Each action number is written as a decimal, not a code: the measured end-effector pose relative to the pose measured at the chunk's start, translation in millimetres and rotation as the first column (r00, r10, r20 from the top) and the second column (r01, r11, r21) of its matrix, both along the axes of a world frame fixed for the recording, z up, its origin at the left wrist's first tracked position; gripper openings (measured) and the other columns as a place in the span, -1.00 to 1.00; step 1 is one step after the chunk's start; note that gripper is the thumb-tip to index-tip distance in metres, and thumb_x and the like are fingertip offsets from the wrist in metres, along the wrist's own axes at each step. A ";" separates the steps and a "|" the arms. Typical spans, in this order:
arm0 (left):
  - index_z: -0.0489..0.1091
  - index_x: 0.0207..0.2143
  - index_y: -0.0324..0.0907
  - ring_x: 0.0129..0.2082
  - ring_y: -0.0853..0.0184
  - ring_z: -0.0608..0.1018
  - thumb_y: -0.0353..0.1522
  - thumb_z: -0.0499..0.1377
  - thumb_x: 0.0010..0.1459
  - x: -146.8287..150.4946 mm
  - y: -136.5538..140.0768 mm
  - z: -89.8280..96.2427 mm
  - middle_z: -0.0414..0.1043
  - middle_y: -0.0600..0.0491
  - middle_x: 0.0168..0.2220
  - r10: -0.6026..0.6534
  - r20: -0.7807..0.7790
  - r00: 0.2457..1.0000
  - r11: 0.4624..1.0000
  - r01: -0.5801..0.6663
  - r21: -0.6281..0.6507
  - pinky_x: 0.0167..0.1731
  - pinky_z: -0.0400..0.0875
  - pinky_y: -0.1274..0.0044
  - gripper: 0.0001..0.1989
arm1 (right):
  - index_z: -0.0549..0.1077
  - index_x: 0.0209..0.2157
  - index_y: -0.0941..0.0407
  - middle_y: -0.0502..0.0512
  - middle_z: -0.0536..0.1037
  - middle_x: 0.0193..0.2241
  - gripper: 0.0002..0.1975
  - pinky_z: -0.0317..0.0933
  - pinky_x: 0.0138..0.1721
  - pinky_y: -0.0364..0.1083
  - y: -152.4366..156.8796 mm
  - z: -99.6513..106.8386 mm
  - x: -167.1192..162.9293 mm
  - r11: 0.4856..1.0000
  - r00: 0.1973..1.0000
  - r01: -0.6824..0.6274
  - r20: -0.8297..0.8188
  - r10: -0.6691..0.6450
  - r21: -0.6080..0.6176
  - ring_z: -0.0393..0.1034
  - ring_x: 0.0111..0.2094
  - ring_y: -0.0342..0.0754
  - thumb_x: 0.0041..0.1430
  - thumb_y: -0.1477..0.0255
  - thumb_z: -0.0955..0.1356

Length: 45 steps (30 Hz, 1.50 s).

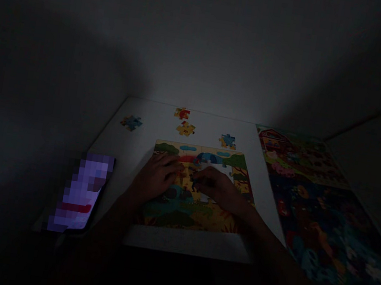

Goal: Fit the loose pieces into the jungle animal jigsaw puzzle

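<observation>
A jigsaw puzzle [196,218] with an animal scene lies on the white table, mostly assembled. A white gap [227,171] shows in its right-centre part. My left hand [158,176] rests over the puzzle's left side, its bent fingers lying on the picture. Over the gap's left edge, my right hand [217,188] has its thumb and fingers pinched at a puzzle piece [193,177]. The fingers hide most of that piece, and dim light blurs its outline.
Loose pieces lie beyond the puzzle: a blue-yellow one [131,122], a red one [182,113], a yellow one [186,129] and a blue one [227,141]. A lit phone [83,193] is at left. Farm [286,153] and dark blue [322,226] pictures lie right.
</observation>
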<state>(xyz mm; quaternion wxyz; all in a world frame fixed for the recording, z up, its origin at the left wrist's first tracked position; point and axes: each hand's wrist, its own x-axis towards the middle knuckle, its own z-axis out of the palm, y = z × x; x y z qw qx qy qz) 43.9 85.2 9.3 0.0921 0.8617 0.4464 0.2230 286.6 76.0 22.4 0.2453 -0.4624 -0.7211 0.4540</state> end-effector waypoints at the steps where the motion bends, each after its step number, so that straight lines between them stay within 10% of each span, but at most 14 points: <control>1: 0.51 -0.07 -0.14 0.10 0.14 0.42 -0.50 0.10 0.21 0.0 -0.2 0.0 0.42 -0.04 0.11 -0.003 -0.004 1.000 1.000 0.003 0.007 0.14 0.32 0.18 -0.70 | 0.52 -0.15 0.08 0.08 0.49 -0.21 -0.82 0.33 -0.20 -0.07 -0.2 0.5 -0.3 1.000 1.000 0.004 0.016 -0.004 0.021 0.43 -0.24 -0.08 0.17 0.43 0.40; 45: 0.43 -0.03 -0.12 0.11 0.10 0.37 -0.18 0.30 0.14 8.6 -2.5 10.4 0.37 -0.03 0.10 0.053 -0.063 0.997 0.991 -0.061 -0.119 0.15 0.22 0.23 -0.62 | 0.45 -0.08 0.08 0.17 0.45 -0.09 -0.83 0.31 -0.11 -0.03 -15.8 18.1 -7.8 0.930 0.870 -0.251 0.484 0.095 0.270 0.40 -0.09 0.01 0.30 0.44 0.33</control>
